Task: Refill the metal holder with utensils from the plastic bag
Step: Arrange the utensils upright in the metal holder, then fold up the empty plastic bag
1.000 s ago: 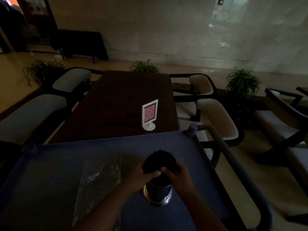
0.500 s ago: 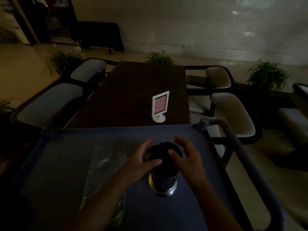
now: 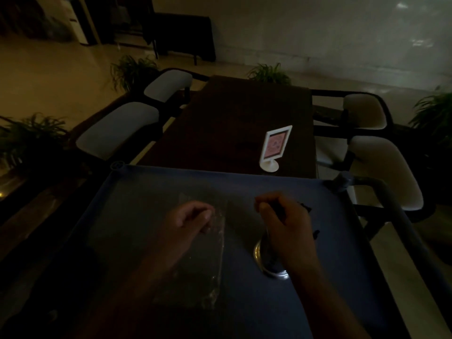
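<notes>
1. Right hand (image 3: 286, 228), right of centre: fingers curled closed around dark utensils (image 3: 304, 206), directly over the metal holder (image 3: 269, 261).
2. Left hand (image 3: 188, 221), at centre: fingers loosely curled on the clear plastic bag (image 3: 208, 265); whether they pinch it cannot be told.
3. Blue cart tray (image 3: 330, 277), lower frame: bears bag and holder side by side.
4. White sign stand (image 3: 275, 148), on the dark table (image 3: 232, 123) beyond.

A dimly lit restaurant or café dining area. A long dark table (image 3: 234, 123) carries a small menu card stand (image 3: 274, 148) and has padded chairs (image 3: 117, 133) on both sides, with potted plants (image 3: 269, 73) between the seating rows. A blue service cart (image 3: 318, 302) is drawn up at the table's near end.
</notes>
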### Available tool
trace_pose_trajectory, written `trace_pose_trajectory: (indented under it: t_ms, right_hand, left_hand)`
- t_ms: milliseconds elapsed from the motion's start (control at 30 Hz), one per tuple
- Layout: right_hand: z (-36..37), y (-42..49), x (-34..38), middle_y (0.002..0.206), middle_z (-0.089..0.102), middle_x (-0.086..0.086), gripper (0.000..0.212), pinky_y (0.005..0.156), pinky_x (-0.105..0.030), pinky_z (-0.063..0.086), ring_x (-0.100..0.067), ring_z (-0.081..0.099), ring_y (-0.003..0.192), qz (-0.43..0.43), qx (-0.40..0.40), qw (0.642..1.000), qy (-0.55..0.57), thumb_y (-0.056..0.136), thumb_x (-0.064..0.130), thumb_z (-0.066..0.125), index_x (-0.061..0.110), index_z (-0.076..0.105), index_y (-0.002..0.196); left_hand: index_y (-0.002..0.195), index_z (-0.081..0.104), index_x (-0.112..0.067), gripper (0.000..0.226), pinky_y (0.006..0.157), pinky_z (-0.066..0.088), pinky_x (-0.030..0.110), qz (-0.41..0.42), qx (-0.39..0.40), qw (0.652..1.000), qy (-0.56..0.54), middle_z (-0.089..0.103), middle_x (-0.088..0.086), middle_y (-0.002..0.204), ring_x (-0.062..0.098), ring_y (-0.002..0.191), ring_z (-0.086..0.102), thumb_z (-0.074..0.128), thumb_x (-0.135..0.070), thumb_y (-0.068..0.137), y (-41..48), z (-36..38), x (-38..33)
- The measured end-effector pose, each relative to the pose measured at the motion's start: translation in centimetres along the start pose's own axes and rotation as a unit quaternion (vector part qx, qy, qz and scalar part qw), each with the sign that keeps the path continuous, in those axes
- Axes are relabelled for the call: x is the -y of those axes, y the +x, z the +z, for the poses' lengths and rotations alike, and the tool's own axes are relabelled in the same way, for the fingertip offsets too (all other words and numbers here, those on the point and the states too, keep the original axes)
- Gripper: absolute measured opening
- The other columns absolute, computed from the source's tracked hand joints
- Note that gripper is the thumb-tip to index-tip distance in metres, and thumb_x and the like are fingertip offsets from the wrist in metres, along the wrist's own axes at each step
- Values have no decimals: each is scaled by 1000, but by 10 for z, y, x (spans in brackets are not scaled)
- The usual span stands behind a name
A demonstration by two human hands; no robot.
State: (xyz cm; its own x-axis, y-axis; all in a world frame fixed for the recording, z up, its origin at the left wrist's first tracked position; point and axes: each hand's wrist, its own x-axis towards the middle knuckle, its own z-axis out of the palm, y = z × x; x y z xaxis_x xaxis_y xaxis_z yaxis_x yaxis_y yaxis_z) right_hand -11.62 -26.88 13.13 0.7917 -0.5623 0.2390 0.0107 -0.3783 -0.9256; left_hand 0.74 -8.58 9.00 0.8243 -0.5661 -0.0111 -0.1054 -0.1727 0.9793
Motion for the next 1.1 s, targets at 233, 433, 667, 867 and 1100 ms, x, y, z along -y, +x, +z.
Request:
trace_pose_trajectory:
  t_ms: [233, 433, 667, 867, 1100]
  right_hand:
    - [83, -7, -45, 84, 73, -7, 15, 64, -19, 56, -9, 70, 69, 176, 109, 978, 29, 94, 3, 58, 12, 69, 97]
    - [116, -4, -114, 83, 72, -4, 8, 65, -31, 58, -13, 68, 70, 291, 78, 950, -84, 91, 12, 63, 20, 65, 88]
    - [133, -1, -151, 87, 67, 0, 25, 73, -39, 56, -17, 65, 81, 364, 49, 903, -223, 85, 42, 66, 19, 59, 93]
    - [142, -4, -150, 87, 61, 0, 33, 65, -30, 43, -19, 60, 79, 364, 75, 878, -303, 86, 48, 65, 18, 57, 98]
    - [149, 2, -146, 86, 63, 1, 11, 64, -29, 45, -13, 60, 75, 377, 125, 856, -331, 90, 30, 62, 20, 63, 94]
  left_hand:
    - [92, 68, -31, 12, 53, 50, 16, -104, -20, 994, 26, 71, -5, 76, 3, 63, 65, 56, -30, 94, 3, -46, 40]
    - [82, 65, -19, 21, 53, 46, 22, -179, -12, 982, 53, 63, 0, 64, 8, 53, 58, 55, -31, 96, 18, -59, 93]
    - [83, 57, -22, 15, 57, 45, 25, -233, -59, 958, 156, 63, 0, 78, 15, 71, 60, 65, -34, 90, 35, -60, 142]
    - [91, 53, -18, 25, 51, 34, 18, -257, -75, 939, 217, 56, -7, 74, 3, 65, 53, 72, -35, 84, 39, -56, 157]
    - [84, 64, -12, 17, 65, 50, 30, -259, -11, 913, 316, 66, 3, 82, 15, 73, 61, 70, -28, 86, 46, -58, 155]
